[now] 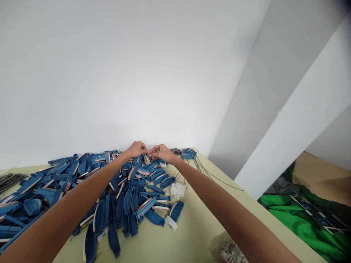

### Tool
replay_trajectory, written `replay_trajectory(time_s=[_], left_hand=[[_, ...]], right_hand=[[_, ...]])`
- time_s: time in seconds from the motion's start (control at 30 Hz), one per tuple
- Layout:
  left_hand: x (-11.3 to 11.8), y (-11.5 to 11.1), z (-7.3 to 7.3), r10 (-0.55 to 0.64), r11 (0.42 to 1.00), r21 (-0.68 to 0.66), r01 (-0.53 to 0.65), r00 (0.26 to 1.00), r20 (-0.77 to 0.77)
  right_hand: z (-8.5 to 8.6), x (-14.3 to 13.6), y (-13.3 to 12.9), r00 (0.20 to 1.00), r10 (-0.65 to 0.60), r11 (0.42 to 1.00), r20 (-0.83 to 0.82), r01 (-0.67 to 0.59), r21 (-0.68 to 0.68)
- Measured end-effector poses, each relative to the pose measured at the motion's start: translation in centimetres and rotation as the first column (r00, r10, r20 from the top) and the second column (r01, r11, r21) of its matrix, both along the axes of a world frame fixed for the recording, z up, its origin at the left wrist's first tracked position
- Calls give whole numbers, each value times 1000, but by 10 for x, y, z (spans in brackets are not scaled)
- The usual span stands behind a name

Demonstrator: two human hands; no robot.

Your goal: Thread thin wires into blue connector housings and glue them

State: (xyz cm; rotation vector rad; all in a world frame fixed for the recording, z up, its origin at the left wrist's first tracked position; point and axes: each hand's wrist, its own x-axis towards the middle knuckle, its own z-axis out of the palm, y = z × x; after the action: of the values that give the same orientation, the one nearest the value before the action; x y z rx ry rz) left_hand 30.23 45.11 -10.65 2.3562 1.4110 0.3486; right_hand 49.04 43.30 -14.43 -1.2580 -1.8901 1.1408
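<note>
At the far side of the table, my left hand (138,149) and my right hand (161,152) meet fingertip to fingertip. Both are closed in a pinch, and whatever lies between the fingers is too small to make out. Just below the fingertips is a small bunch of shiny, pale metallic bits (147,159); whether it hangs from the fingers or lies on the pile I cannot tell. Under and around my hands spreads a heap of curved blue plastic pieces (134,199), several with pale edges or printed labels.
The pale yellow table (200,226) backs onto a white wall (137,73). Thin dark rods (203,168) and stacked blue pieces (188,153) lie at the far right corner. Crumpled white paper (178,190) sits mid-table, a blurred metallic cluster (232,252) nearer. Green cloth (296,215) lies beyond the right edge.
</note>
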Motion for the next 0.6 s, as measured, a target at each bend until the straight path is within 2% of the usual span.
replay_trajectory(time_s=[0.27,0.47,0.6], left_hand=[[-4,-1,1,20,999,-48,-14,993,114],[-8,1,-7,97,993,-89,-81,976,196],[-10,-2,-12,119,988,-118,-97,974,195]], right_hand=[[-4,-7,4,999,-43,999,22,43,17],[-4,-10,4,997,-65,998,47,64,22],[-3,-12,3,995,-69,997,72,66,34]])
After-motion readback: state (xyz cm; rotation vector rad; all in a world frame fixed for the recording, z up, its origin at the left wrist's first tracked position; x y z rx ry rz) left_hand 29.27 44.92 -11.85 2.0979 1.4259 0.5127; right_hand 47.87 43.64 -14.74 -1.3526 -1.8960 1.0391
